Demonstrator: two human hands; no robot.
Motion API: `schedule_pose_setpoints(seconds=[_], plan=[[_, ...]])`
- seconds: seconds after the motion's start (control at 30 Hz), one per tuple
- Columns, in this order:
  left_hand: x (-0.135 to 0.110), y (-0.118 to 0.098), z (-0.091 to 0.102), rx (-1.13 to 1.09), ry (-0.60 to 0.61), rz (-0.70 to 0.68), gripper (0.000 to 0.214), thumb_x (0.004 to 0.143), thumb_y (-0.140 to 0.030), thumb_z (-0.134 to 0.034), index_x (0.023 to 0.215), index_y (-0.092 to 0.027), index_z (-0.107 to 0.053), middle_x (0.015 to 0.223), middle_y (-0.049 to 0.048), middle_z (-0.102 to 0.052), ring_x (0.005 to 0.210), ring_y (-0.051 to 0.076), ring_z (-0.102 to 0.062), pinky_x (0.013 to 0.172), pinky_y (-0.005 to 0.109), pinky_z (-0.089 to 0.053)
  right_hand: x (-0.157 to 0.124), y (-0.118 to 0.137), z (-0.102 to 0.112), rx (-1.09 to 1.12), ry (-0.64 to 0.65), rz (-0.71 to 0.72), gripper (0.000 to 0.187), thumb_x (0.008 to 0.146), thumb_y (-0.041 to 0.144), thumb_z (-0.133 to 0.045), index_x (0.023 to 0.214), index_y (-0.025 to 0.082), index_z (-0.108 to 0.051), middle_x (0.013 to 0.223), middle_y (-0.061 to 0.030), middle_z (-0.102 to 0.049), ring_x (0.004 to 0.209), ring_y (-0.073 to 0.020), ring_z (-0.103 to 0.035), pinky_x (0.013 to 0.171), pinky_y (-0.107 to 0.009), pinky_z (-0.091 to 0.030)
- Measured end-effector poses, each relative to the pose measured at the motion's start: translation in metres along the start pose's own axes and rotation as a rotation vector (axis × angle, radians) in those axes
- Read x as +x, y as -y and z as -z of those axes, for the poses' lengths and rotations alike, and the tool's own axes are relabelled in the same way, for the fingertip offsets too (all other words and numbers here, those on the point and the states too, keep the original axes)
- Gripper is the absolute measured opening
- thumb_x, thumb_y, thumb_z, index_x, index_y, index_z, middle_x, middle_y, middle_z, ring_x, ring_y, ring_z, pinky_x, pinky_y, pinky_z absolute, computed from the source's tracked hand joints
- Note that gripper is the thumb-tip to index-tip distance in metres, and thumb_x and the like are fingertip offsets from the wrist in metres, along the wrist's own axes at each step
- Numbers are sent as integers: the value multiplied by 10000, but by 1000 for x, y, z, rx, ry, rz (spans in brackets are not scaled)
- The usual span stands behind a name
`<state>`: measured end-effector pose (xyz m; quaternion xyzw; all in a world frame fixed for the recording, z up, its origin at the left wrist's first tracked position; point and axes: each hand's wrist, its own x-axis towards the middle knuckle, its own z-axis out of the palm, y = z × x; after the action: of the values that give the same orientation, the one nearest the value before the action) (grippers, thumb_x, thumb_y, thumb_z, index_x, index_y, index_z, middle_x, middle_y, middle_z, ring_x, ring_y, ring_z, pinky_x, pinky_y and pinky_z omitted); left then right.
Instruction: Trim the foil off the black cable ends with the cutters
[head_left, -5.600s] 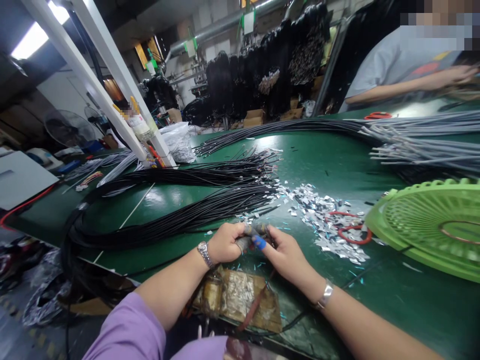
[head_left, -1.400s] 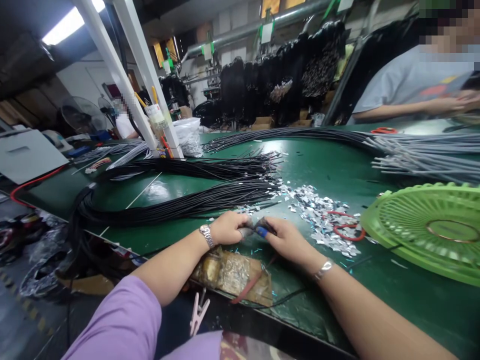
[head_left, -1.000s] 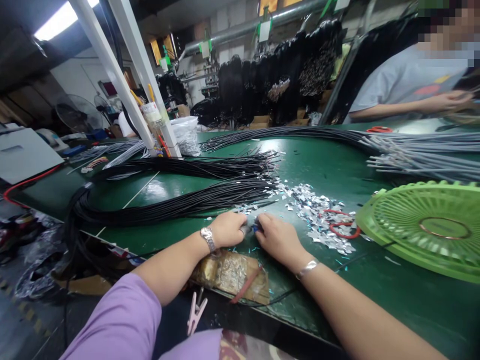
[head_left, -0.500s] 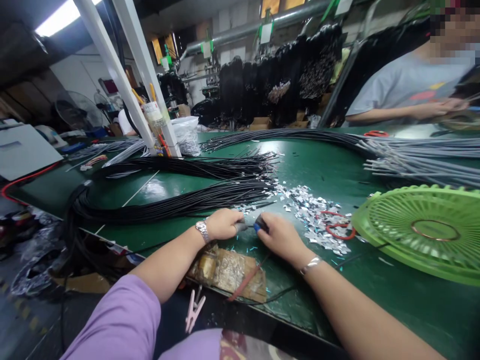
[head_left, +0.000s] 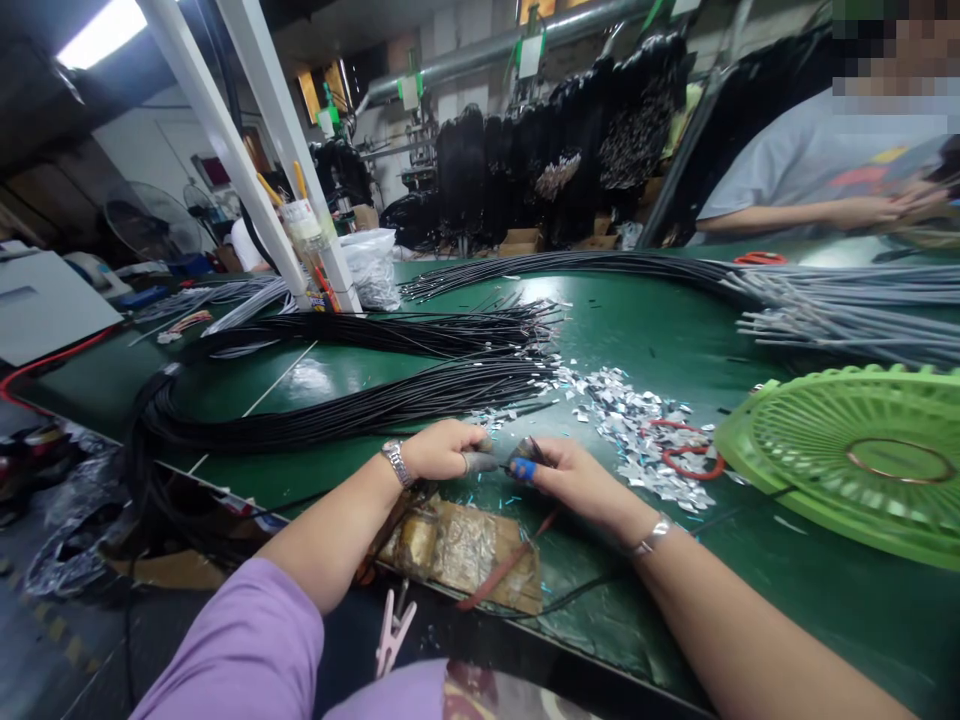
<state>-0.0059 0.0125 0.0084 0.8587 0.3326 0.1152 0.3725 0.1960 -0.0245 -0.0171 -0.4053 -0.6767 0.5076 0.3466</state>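
Both hands pinch one thin black wire end: left hand (head_left: 444, 452) at nine o'clock, right hand (head_left: 571, 478) at three; black cable bundle (head_left: 360, 410) at twelve.

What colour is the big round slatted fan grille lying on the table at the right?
Light green fan grille, best seen in the head view.
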Motion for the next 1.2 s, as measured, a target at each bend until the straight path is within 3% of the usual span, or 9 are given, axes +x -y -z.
schedule_pose_setpoints(seconds=[0.1, 0.17, 0.23, 0.33, 0.43, 0.57, 0.8, 0.97, 1.2], plan=[[-1, -7, -1, 62, 39, -90, 200, 786, -291, -598, 663, -152, -523, 584, -34, -466, 567, 86, -384, 562, 210, -310, -3, 4, -3, 92, 83, -67, 415, 651, 552, -690, 558, 186, -517, 486, 46, -403, 479, -90, -316, 456, -243, -233], [-1, -9, -2, -22, 49, -116, 222, 811, -316, -571, 673, -151, -514, 593, -30, -470, 574, 87, -394, 569, 206, -322, -2, 5, -5, 176, 60, -84, 394, 642, 532, -699, 567, 188, -521, 463, 53, -387, 451, -82, -289, 436, -242, -204], [-1, -8, -2, -111, 13, -91, 277, 831, -377, -548, 682, -148, -504, 576, -36, -451, 557, 80, -384, 554, 200, -321, 2, 4, -2, 252, -81, -85, 359, 635, 496, -705, 580, 194, -520, 457, 55, -391, 431, -77, -283, 418, -238, -194], [-2, -3, -2, -199, -24, -35, 350, 806, -462, -570, 677, -144, -501, 531, -49, -421, 508, 67, -358, 512, 196, -306, 8, -5, 10, 391, -445, -104, 329, 597, 449, -709, 591, 208, -485, 485, 50, -426, 406, -63, -266, 388, -225, -191], [-4, 1, -2, -296, -68, 2, 398, 780, -523, -585, 694, -142, -510, 509, -50, -429, 472, 63, -365, 480, 197, -306, 10, -11, 21, 466, -597, -128, 297, 569, 413, -720, 643, 204, -521, 531, 41, -467, 405, -52, -249, 370, -214, -160], [-2, 3, -3, -353, -105, 33, 456, 738, -585, -610, 700, -141, -510, 504, -49, -439, 460, 64, -379, 468, 199, -313, 6, -5, 11, 418, -427, -155, 375, 534, 362, -786, 798, 209, -568, 574, 57, -500, 422, -59, -308, 381, -206, -189], [1, 7, -4, -273, -117, 10, 364, 775, -478, -621, 709, -128, -546, 544, -48, -450, 512, 65, -389, 502, 191, -320, 1, 0, -14, 316, -205, -126, 477, 690, 659, -640, 676, 190, -559, 443, 68, -372, 409, -69, -259, 395, -236, -153], [1, 7, -3, -189, -69, -48, 206, 812, -321, -587, 756, -123, -594, 607, -27, -502, 587, 83, -428, 565, 189, -363, -1, -2, -17, 284, -188, -121, 512, 643, 693, -659, 667, 199, -526, 504, 53, -428, 437, -74, -270, 413, -236, -205], [2, 8, -4, -35, -36, -93, 215, 813, -320, -594, 736, -120, -606, 649, -20, -516, 616, 86, -419, 594, 187, -361, 3, -2, -19, -68, -296, 20, 426, 735, 599, -605, 598, 210, -496, 557, 19, -463, 555, -129, -374, 514, -266, -313]])
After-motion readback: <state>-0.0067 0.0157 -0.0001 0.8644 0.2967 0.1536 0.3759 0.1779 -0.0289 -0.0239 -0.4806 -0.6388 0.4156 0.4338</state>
